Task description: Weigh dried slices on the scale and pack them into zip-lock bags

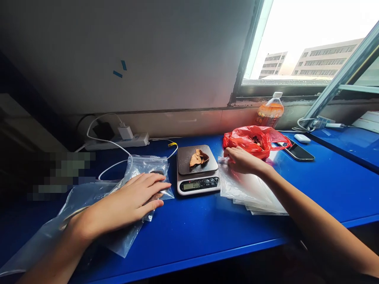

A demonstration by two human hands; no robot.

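Observation:
My left hand (137, 195) rests flat with its fingers spread over clear zip-lock bags (139, 161) that hold dark pieces, partly hidden beneath it. With curled fingers, my right hand (241, 161) grips the top edge of a clear zip-lock bag (248, 189) on a small stack, just in front of a red plastic bag (244, 136). Between my hands stands a digital kitchen scale (183, 159). Brown dried slices (196, 158) lie on its plate, and the display seems to read 100 or 10.0. More brown pieces show in the red bag's mouth.
Behind the red bag stands a bottle of orange drink (271, 110). A phone (299, 152) and a white earbud case (302, 138) lie to its right. A power strip (133, 140) with a charger and white cable sits along the wall. The blue table's front edge (207, 258) runs close to me.

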